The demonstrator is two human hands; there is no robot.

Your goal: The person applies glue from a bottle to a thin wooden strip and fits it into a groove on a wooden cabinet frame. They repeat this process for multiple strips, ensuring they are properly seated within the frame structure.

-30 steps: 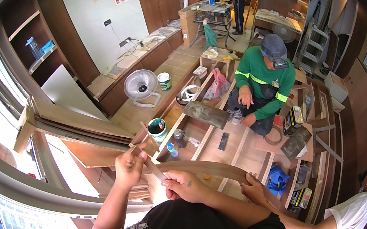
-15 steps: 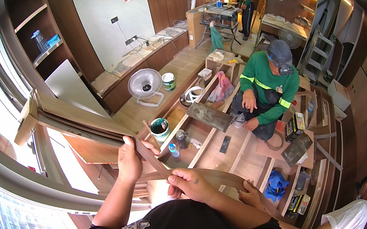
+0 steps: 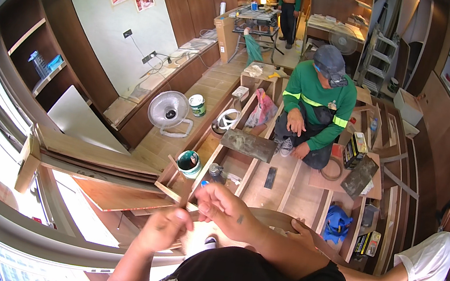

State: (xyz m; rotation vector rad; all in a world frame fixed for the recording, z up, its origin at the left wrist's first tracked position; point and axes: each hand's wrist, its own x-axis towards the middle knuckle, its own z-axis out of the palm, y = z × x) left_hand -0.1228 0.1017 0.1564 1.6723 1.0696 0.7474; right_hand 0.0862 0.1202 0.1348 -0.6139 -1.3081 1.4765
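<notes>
Both hands [image 3: 214,216] pinch strip [image 3: 277,220] edge.

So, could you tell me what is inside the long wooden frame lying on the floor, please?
In the long wooden frame I see a green paint can, a dark board across its rails and a pink bag. Its near end is hidden behind the right hand.

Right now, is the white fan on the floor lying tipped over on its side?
No, the white fan stands upright on its base on the wooden floor, beside a green-and-white bucket.
</notes>
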